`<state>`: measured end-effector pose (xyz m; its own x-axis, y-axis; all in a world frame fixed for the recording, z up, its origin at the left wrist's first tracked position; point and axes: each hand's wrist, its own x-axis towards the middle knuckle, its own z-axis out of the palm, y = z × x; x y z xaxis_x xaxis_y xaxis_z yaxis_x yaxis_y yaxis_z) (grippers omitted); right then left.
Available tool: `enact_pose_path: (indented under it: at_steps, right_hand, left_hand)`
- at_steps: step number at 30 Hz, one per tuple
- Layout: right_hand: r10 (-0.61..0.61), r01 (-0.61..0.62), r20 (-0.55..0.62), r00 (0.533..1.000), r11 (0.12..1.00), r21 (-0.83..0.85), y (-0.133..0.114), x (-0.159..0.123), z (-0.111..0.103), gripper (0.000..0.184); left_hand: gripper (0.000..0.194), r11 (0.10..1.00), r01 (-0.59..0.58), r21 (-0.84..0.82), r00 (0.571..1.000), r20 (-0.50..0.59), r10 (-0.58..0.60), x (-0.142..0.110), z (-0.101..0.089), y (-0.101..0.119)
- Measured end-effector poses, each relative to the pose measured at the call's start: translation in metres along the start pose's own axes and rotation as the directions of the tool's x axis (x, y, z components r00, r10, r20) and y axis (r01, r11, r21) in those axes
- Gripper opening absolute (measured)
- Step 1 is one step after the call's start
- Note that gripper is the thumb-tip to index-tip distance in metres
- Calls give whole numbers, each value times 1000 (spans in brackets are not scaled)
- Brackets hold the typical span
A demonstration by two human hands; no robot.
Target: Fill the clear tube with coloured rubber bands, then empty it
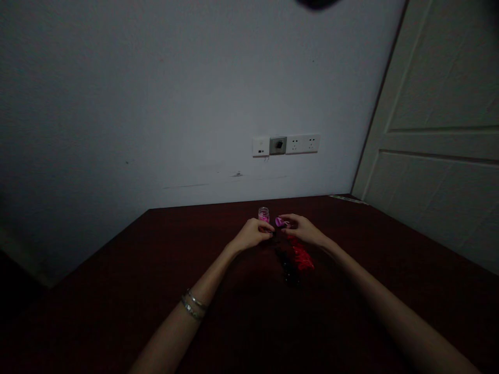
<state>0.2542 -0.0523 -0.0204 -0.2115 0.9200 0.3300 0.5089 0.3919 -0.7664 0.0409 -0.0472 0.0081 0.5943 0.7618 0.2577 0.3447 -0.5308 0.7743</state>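
Note:
A small clear jar (264, 212) with pink pieces inside stands on the dark red-brown table, just behind my left hand (251, 234). The fingers of that hand are pinched together, with something small and dark at their tips that I cannot make out. To its right, my right hand (303, 229) is closed on a small shiny purple item (279, 222), held between thumb and fingers; its kind is unclear. Below my right hand lies a heap of glossy red pieces (302, 257). Touching or close to it on the left are shiny black pieces (289, 271), hard to separate from the dark tabletop.
The table (187, 228) runs back to a pale wall bearing a row of switches and sockets (286, 145). A panelled white door (440, 140) rises along the right side. A flat patterned strip (348, 199) lies at the table's far right corner.

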Motion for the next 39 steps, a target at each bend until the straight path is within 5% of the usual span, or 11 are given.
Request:
enact_pose_path:
  at_steps: [5, 11, 17, 32, 39]
  right_hand:
    - [39, -48, 80, 996, 993, 105, -15, 23, 13, 75]
    - [-51, 20, 153, 987, 980, 198, -22, 35, 31, 71]
    - [-12, -9, 121, 993, 986, 168, -16, 36, 33, 74]
    - [-40, 18, 87, 995, 969, 247, -17, 38, 23, 72]
    - [-70, 65, 12, 997, 972, 227, -39, 37, 3, 64]
  left_hand:
    - [18, 998, -16, -62, 993, -121, 9, 1, -26, 11]
    - [18, 996, -12, -84, 958, -287, -13, 13, -52, 15]
    - [21, 957, -40, -288, 932, -355, -68, 44, -53, 9]
    - [24, 871, -55, -489, 949, -296, -106, 59, -39, -10]
    - [20, 872, -49, -487, 966, -246, -84, 58, -37, -13]
